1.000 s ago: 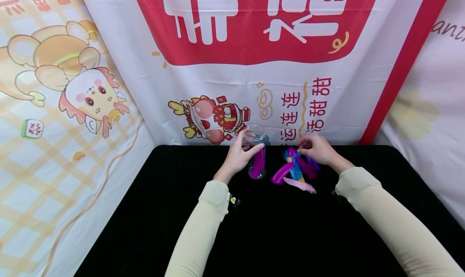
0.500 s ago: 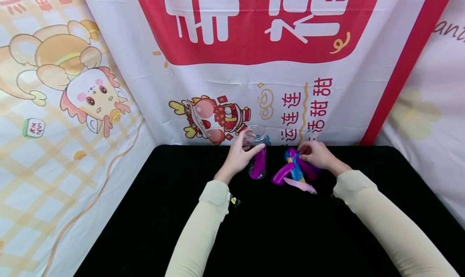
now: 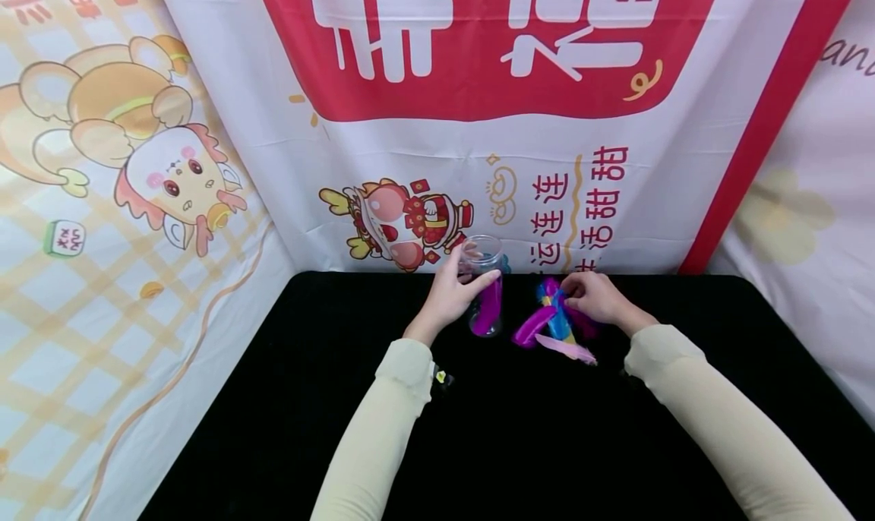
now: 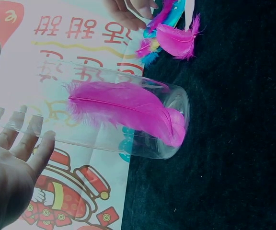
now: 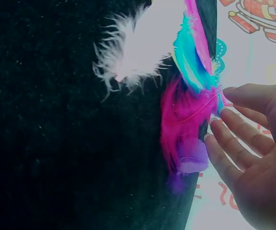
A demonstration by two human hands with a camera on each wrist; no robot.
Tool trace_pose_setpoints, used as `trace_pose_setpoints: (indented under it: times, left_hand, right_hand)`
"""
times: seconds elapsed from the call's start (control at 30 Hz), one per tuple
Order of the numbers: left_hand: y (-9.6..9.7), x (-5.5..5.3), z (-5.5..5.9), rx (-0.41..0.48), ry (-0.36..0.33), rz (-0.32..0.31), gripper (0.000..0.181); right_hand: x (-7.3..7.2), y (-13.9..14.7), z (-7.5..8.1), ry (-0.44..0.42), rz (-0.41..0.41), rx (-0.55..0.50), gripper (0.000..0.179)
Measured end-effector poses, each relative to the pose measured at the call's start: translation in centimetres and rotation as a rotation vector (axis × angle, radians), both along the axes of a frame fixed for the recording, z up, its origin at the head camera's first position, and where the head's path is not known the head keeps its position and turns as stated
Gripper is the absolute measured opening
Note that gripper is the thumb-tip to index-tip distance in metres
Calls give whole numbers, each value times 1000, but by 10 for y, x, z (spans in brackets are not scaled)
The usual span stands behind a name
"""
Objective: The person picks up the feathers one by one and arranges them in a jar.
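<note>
My left hand [image 3: 451,293] grips a tall clear jar [image 4: 152,148] near its upper part, thumb on one side and fingers behind. The jar stands upright near the table's back edge. Inside it lies a magenta feather [image 4: 123,103], reaching down to the base. To the right, my right hand [image 3: 598,297] is at a loose pile of feathers. In the right wrist view its thumb and forefinger pinch the end of a dark pink feather [image 5: 186,120]. Around that lie a blue feather [image 5: 193,52], a purple feather [image 5: 193,155] and a pale pink feather [image 3: 563,348].
A black cloth covers the table [image 3: 533,445]. Right behind its back edge hangs a white and red printed banner [image 3: 478,141]. A patterned curtain [image 3: 137,316] hangs along the left side. Another magenta feather [image 3: 533,326] lies at the pile's left, nearest the jar.
My right hand has moved slightly down and into the feather pile, covering more of the purple feather. The left hand and the jar keep their place.
</note>
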State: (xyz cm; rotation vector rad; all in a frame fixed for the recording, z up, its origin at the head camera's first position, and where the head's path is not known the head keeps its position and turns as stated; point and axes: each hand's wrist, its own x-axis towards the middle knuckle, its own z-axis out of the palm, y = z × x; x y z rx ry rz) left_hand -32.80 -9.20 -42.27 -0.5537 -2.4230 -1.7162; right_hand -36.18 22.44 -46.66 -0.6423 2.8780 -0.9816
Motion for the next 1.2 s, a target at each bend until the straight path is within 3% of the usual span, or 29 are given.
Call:
trace_pose_setpoints:
  times: [0.5,1.03,1.2]
  left_hand:
    - [-1,-1,-1,0,-10,-5,76]
    - [-2,-1,-2,-3,-20,-5,79]
    - [-2,-2,-1,3,-15,-6,80]
  right_hand:
    - [-3,-3,-16,10,9,46,26]
    - [-3,-6,-21,-33,-13,71,19]
    - [-3,-6,-21,-10,-22,69,14]
